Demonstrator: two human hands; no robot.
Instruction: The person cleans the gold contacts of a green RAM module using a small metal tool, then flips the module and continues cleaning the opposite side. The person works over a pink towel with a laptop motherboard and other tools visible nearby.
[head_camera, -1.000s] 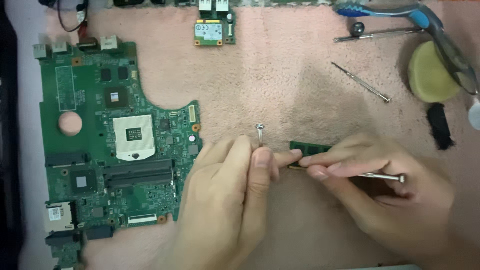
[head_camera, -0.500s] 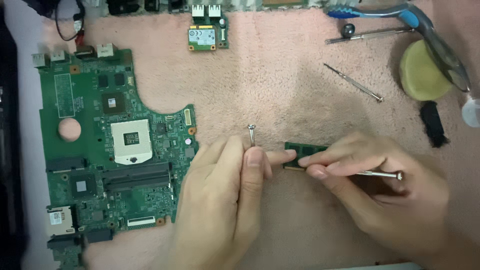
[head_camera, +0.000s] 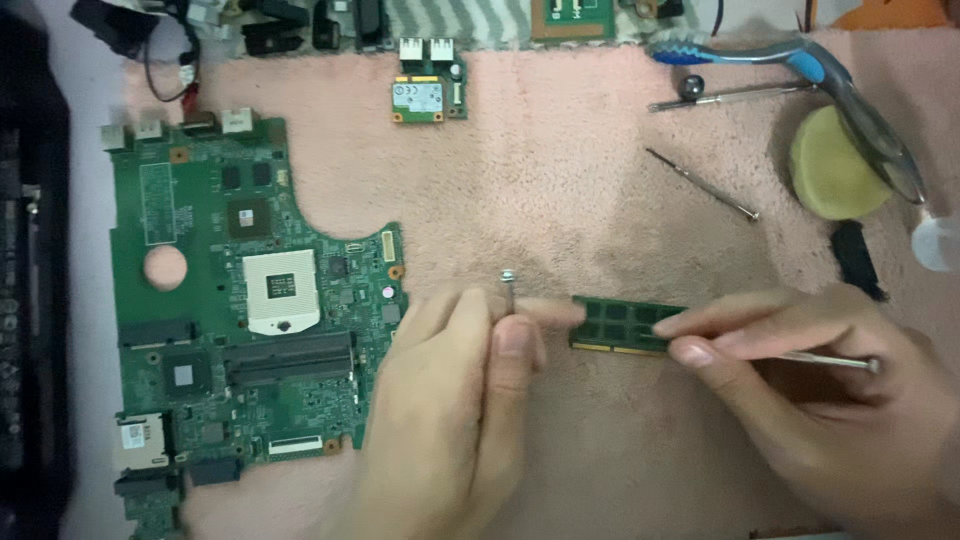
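A green memory module lies flat on the pink mat. My left hand comes in from below, its forefinger and thumb closed on the module's left end. A small metal screw shows just beyond those fingers. My right hand rests on the module's right end and grips a thin metal tool whose far end sticks out to the right. To the left of my hands lies a large green laptop motherboard.
A small green wireless card lies at the top centre. A thin screwdriver, a yellow sponge pad, a blue-handled tool and a black part sit at the upper right. A dark laptop case borders the left edge.
Both hands keep their hold on the module and the tool. Only the view drifts slightly.
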